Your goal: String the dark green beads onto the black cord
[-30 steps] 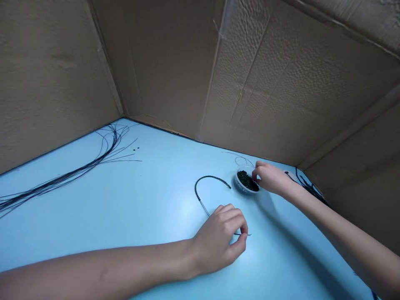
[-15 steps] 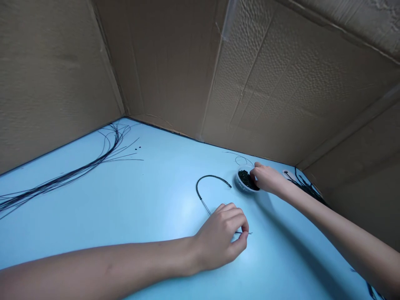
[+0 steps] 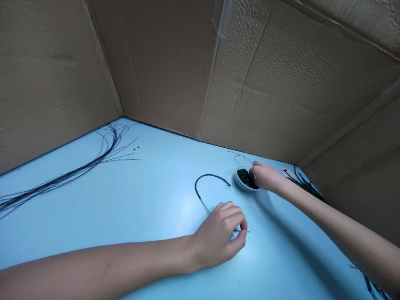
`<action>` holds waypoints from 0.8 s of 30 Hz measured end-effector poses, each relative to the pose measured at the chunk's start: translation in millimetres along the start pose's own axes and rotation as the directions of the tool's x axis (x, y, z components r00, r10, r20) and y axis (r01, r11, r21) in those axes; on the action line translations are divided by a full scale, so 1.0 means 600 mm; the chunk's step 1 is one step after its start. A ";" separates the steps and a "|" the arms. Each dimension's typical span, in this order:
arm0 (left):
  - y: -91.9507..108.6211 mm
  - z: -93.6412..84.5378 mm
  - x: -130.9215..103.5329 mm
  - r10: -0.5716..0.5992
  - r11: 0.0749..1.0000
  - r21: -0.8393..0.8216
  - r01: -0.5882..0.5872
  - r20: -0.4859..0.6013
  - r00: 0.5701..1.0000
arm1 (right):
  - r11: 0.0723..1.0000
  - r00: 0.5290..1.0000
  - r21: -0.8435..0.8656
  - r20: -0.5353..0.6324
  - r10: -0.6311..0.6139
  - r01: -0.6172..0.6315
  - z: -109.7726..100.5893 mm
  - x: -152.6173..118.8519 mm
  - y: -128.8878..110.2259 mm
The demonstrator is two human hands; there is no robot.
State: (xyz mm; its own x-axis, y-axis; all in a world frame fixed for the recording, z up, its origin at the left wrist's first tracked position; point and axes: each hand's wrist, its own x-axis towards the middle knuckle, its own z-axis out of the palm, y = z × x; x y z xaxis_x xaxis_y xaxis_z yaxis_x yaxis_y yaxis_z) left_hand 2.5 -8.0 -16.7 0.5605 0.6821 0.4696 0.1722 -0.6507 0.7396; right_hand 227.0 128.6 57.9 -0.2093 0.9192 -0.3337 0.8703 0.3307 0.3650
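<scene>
My left hand (image 3: 221, 231) pinches thin dark cords close to their ends, which stick out past the thumb and index finger. From under this hand the cords run up to a curved strand of small dark beads (image 3: 197, 183) lying on the table. My right hand (image 3: 264, 176) has its fingertips inside a small clear bowl (image 3: 243, 187) of dark green beads. The fingers are bent together among the beads, and whatever they hold is hidden.
A long bundle of dark cords (image 3: 78, 171) lies along the left of the blue table (image 3: 150, 216). Cardboard walls (image 3: 168, 62) enclose the back and sides. More dark strands (image 3: 308, 187) lie at the far right. A thin loose cord curls behind the bowl.
The whole view has shifted very slightly. Both hands keep the same places, the left on the cords and the right in the bowl.
</scene>
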 end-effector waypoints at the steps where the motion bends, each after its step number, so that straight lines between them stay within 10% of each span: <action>1: 0.000 0.000 0.000 -0.003 1.000 0.003 0.003 0.003 1.000 | 1.000 1.000 0.002 0.000 -0.001 0.001 0.000 0.001 0.000; 10: 0.002 -0.001 0.002 -0.011 1.000 0.026 0.011 0.018 1.000 | 0.996 0.997 0.071 -0.068 -0.040 0.045 0.010 0.002 0.009; 19: 0.005 -0.002 0.003 -0.011 1.000 -0.009 0.010 -0.009 1.000 | 0.923 0.903 0.334 -0.428 -0.034 0.192 -0.004 -0.054 0.024; 21: 0.006 -0.003 0.004 -0.019 0.999 -0.028 0.019 -0.013 1.000 | 0.855 0.879 0.446 -0.475 -0.022 0.263 0.004 -0.079 0.022; 24: 0.006 -0.005 0.007 -0.028 0.998 -0.058 0.027 -0.023 0.999 | 0.489 0.858 0.753 -0.513 0.020 0.439 0.025 -0.114 0.014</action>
State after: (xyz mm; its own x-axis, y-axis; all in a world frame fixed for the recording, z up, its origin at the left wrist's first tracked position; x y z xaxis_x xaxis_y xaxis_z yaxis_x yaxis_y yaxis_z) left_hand 2.7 -6.5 -10.7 0.5369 0.7075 0.4596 0.1398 -0.6118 0.7785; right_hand 255.2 65.1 70.6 -0.3907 0.9052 0.1673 0.6700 0.4042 -0.6227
